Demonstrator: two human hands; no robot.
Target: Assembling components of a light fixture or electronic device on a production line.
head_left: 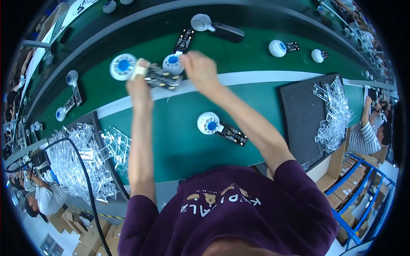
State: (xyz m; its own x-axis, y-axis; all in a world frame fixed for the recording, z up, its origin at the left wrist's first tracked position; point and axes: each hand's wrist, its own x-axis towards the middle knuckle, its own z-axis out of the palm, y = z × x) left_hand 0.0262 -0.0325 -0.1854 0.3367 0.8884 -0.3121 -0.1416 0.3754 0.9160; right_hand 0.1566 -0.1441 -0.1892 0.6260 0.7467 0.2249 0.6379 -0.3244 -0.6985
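Note:
My left hand (pixel 140 81) is closed around the neck of a small handheld fan, with something pale on a finger. The fan's round white head (pixel 123 66), blue at its centre, sticks out to the left, and a motion-blurred circuit board (pixel 163 79) reaches out to the right. Fingertips of my right hand (pixel 200 70) pinch the edge of a second fan head (pixel 172 64), whose bare black board (pixel 184 40) points away from me. Nearer my body, a third fan (pixel 209 123) lies on the green bench with its board (pixel 232 133) exposed.
Clear plastic parts are heaped in a dark tray (pixel 81 164) at left and on a black tray (pixel 299 115) at right. Along the green belt (pixel 243 55) lie more fans, including one with a dark handle (pixel 228 32). A black cable (pixel 87 183) hangs at left.

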